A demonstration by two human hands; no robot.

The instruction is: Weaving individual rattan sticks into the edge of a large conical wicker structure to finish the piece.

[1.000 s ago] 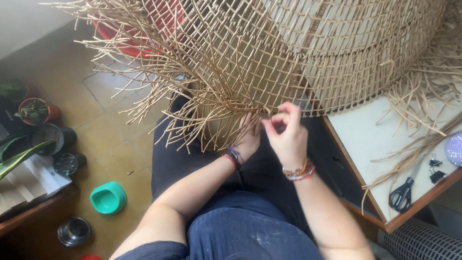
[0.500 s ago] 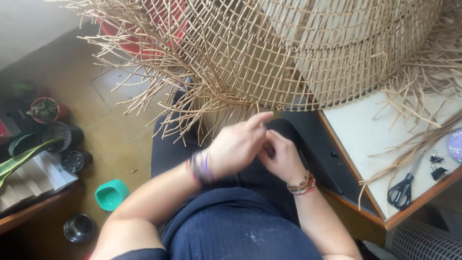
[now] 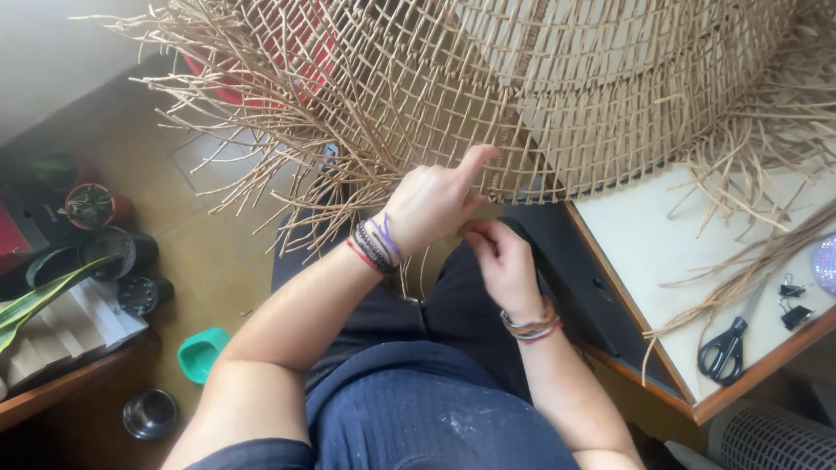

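Note:
A large open-weave straw piece (image 3: 540, 96) with loose frayed strands hangs over my lap and the table. My left hand (image 3: 431, 204), with several bracelets at the wrist, is at the weave's lower edge. Its index finger is raised against the mesh and the other fingers are closed at the edge. Just below it, almost touching, my right hand (image 3: 503, 261) has its fingertips curled together. I cannot tell whether a strand is pinched in it. A few thin strands (image 3: 416, 270) dangle beneath my left wrist.
A white-topped table (image 3: 662, 261) at the right holds black scissors (image 3: 727, 346), two black binder clips (image 3: 792, 300) and loose straw. On the floor at the left are potted plants (image 3: 91, 204), a green bowl (image 3: 202, 352) and a dark metal cup (image 3: 150, 412). A red thing (image 3: 218, 78) shows through the weave.
My left hand came out from under the weave, crossed over my right hand and rose to the edge. My right hand dropped lower, toward my lap.

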